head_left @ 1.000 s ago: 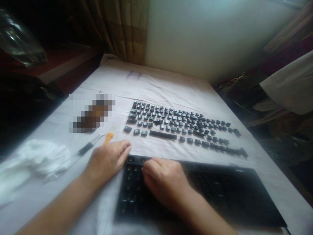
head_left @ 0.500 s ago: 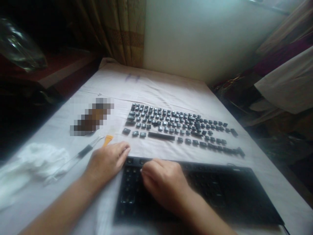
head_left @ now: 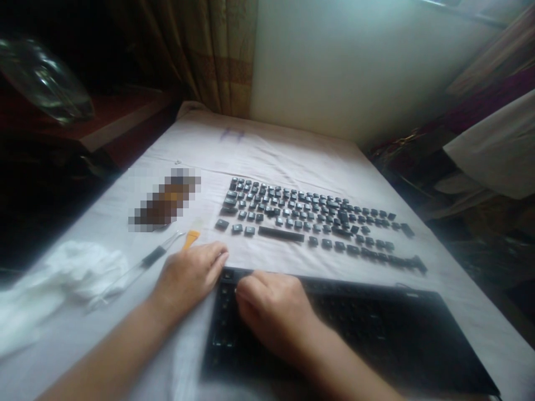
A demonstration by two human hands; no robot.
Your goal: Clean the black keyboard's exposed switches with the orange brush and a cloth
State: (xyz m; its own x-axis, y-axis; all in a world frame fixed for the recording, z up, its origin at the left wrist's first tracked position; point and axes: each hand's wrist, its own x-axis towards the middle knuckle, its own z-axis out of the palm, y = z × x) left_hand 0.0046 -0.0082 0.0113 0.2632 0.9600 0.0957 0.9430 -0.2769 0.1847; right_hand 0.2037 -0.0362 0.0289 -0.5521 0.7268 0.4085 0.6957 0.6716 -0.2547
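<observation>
A black keyboard base, stripped of many keycaps, lies in front of me. My right hand is closed over its left part, knuckles up; what its fingers hold, if anything, is hidden. Beside the keyboard's far left corner, my left hand has thumb and fingers pressed together, and I cannot make out anything between them. Just beyond that hand lies a small brush with an orange handle, partly covered by it. A wire tool with a dark grip, resembling a keycap puller, rests to its left.
Loose black keycaps lie in rows beyond the keyboard, with a long space bar among them. A crumpled white cloth is at left, near a pixelated brown item. The pale sheet reaches a wall and curtain.
My right hand has shifted slightly left along the keyboard, closer to my left hand. The whole view has moved a little; the keycaps and tools stay in place.
</observation>
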